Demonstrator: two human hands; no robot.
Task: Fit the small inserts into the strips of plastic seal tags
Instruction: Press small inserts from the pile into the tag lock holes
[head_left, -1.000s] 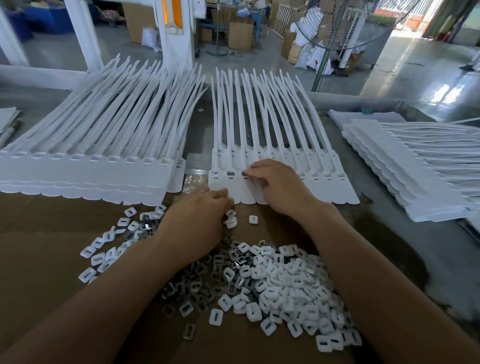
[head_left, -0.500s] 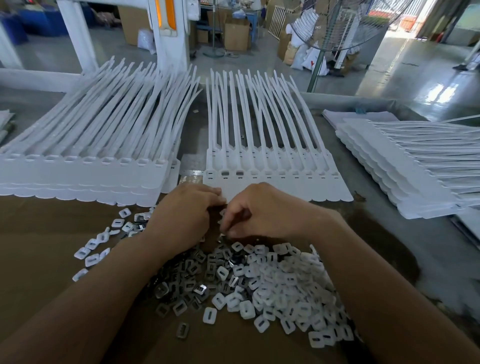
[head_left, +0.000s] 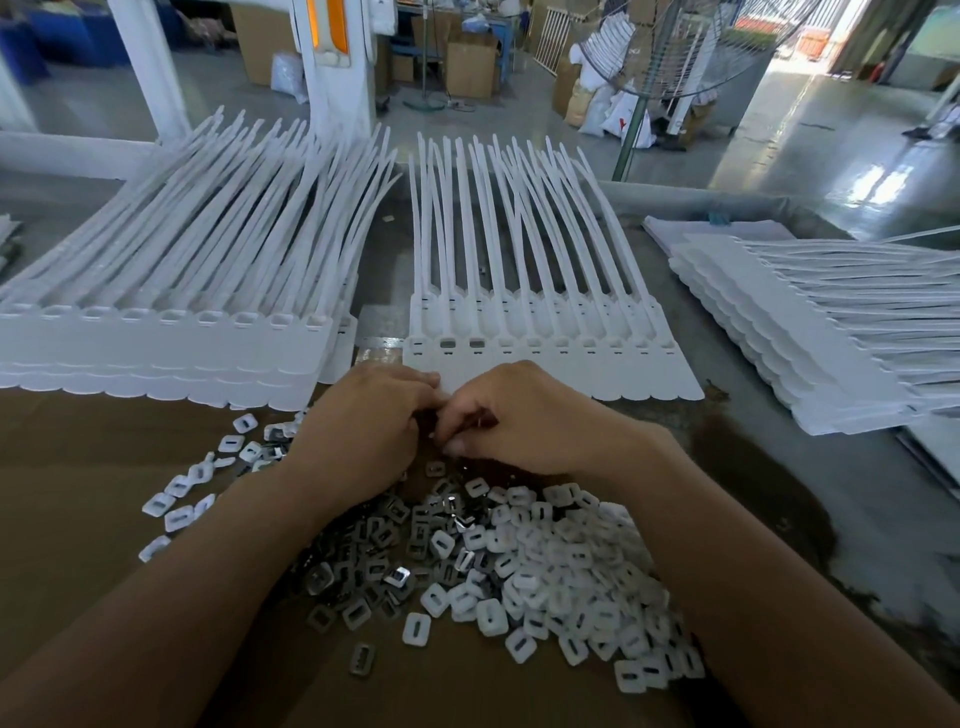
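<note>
Factory floor with boxes and a big fan (head_left: 675, 47) out back, brown cardboard sheet (head_left: 78, 467) up front on the grey bench. Far left there's a thick stack of seal tag strips (head_left: 171, 338), with some loose white inserts (head_left: 176, 504) scattered below it. Then the left hand (head_left: 363, 421) and right hand (head_left: 519, 415) meet fingertip to fingertip just below the middle strip (head_left: 545, 358). Fingers are curled in tight, and honestly can't tell what's pinched in there. The main insert pile (head_left: 519, 571) lies under the wrists, metal ones left, white plastic right. Off right is another tag stack (head_left: 810, 332).
</note>
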